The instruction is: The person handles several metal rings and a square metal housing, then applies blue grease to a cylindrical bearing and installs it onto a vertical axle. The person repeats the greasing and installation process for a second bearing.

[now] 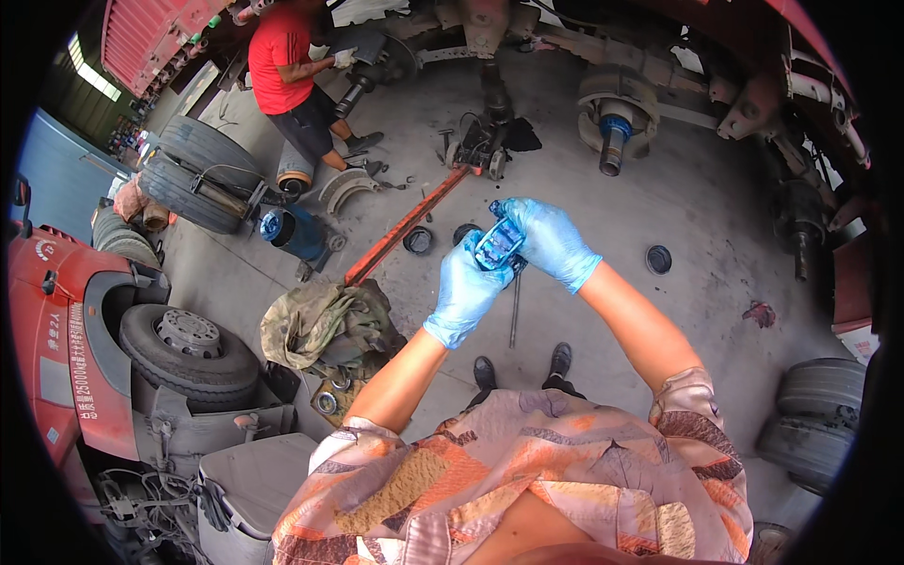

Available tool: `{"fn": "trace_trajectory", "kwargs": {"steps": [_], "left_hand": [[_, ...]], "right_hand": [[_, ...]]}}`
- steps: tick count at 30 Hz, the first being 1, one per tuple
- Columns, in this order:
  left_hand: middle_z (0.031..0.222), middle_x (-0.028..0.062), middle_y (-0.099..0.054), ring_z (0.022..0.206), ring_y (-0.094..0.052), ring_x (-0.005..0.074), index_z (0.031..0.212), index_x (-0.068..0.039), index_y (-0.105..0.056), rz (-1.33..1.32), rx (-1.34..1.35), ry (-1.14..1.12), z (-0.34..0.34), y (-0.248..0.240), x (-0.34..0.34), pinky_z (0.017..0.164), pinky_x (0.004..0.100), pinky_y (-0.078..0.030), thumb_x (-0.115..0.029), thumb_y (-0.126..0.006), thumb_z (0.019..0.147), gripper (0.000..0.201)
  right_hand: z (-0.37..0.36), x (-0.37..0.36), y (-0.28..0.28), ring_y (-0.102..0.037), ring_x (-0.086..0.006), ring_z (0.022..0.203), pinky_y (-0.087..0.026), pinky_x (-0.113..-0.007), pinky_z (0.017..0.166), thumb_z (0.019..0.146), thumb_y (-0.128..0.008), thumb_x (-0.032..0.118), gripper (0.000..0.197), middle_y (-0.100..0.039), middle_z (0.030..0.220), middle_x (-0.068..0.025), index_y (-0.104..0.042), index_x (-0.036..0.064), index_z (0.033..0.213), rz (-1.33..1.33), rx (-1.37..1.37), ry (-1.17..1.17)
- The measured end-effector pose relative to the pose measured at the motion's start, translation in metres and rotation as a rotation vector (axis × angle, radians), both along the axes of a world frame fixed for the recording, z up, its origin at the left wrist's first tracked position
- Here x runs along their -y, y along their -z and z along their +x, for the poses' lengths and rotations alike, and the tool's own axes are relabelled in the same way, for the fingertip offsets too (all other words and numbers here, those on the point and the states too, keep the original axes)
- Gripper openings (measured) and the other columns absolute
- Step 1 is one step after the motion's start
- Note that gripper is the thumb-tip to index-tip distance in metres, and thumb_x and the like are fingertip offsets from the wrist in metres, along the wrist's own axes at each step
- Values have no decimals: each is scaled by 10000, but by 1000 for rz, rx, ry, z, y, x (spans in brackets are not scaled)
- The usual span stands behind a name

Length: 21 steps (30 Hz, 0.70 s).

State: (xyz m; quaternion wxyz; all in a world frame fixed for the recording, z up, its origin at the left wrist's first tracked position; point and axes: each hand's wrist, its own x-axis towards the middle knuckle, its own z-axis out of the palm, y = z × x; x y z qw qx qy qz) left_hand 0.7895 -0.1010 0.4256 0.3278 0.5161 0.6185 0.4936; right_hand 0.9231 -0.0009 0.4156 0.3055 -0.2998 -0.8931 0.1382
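Both my hands wear light-blue gloves smeared with darker blue grease. Between them is a wheel bearing (499,243), a ring coated in blue grease, held above the floor in front of me. My left hand (464,292) grips its lower left side with curled fingers. From the upper right, my right hand (549,240) wraps over the bearing, its fingertips dark with grease. Beyond them, an axle spindle (615,137) also carries blue grease. A blue bucket (299,235) with grease at its mouth stands to the left.
A red jack handle (410,229) slants across the floor toward the axle. A camouflage cloth (330,320) lies in a heap at left. A person in a red shirt (281,61) works at another axle end. Tyres (202,174) and a red truck (71,330) stand left; a round cap (658,259) lies right.
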Motion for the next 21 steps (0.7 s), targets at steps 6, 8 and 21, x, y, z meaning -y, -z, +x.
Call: {"fn": "trace_trajectory", "kwargs": {"steps": [6, 8, 21], "left_hand": [[776, 52, -657, 708, -563, 73, 869, -28, -591, 84, 91, -14, 4, 7, 8, 670, 275, -498, -155, -826, 719, 306], [813, 50, -665, 732, -574, 73, 905, -33, -594, 132, 104, -16, 7, 10, 10, 680, 275, -499, -150, -823, 720, 316], [786, 47, -668, 702, -582, 82, 881, -30, -607, -20, -46, 77, -12, -3, -11, 673, 273, -503, -173, -855, 679, 350]], "right_hand": [[-1, 2, 65, -660, -171, 889, -535, -316, 767, 926, -613, 185, 148, -677, 973, -36, -648, 84, 1028, -1076, -650, 25], [-8, 18, 77, -656, -169, 884, -544, -325, 770, 913, -633, 184, 160, -676, 977, -37, -640, 93, 1044, -1437, -960, -9], [1, -4, -2, -659, -293, 890, -528, -370, 773, 793, -633, 65, 268, -670, 973, -127, -634, 55, 1061, -28, 42, 64]]}}
